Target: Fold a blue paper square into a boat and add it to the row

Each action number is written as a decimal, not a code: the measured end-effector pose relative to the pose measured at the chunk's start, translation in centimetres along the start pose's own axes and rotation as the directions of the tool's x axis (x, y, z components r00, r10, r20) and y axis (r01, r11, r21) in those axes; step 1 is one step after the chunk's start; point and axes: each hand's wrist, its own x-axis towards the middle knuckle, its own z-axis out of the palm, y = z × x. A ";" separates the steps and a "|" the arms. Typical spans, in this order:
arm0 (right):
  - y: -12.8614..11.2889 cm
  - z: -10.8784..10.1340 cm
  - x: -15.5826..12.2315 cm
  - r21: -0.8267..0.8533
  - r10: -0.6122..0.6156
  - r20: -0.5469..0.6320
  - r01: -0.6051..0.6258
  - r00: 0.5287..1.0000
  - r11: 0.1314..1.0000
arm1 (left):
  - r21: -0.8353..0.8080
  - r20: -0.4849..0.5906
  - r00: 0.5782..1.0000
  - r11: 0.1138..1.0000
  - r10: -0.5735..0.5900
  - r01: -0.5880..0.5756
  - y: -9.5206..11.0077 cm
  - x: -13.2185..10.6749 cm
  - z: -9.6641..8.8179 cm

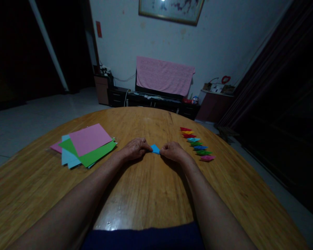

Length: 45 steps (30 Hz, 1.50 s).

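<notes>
Just below mid-frame, there's your small blue paper (155, 149): featherlight, probably crisp at the folds, easily crumpled, best taken by its edges. Your right hand (172, 151) pinches its right corner, fingers curled in; your left hand (136, 149), half-curled, touches the left corner, pinching or pressing, can't tell.

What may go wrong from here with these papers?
The small blue paper might crease crookedly if the left hand and right hand, at its opposite sides, pull unevenly. The right hand might bump the row of folded papers to its right. The loosely overlapping sheets might slide if the left hand brushes them.
</notes>
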 end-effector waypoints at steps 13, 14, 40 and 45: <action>0.4 -0.3 0.0 0.036 -0.054 -0.067 0.056 0.996 0.998 | 0.008 -0.012 1.000 1.000 0.018 -0.017 -0.4 0.1 0.3; 0.5 -0.2 0.0 0.056 -0.055 -0.054 0.058 0.997 0.997 | 0.003 -0.011 1.000 1.000 0.012 -0.012 -0.3 0.1 0.2; 1.3 -0.3 -0.3 0.375 -0.055 0.126 0.004 0.990 0.927 | 0.023 -0.002 1.000 0.999 -0.031 0.031 0.4 0.0 -0.1; 1.5 -0.3 -0.6 0.359 -0.089 0.131 0.037 0.987 0.933 | 0.036 -0.031 0.999 0.999 -0.014 0.015 0.2 -0.1 0.2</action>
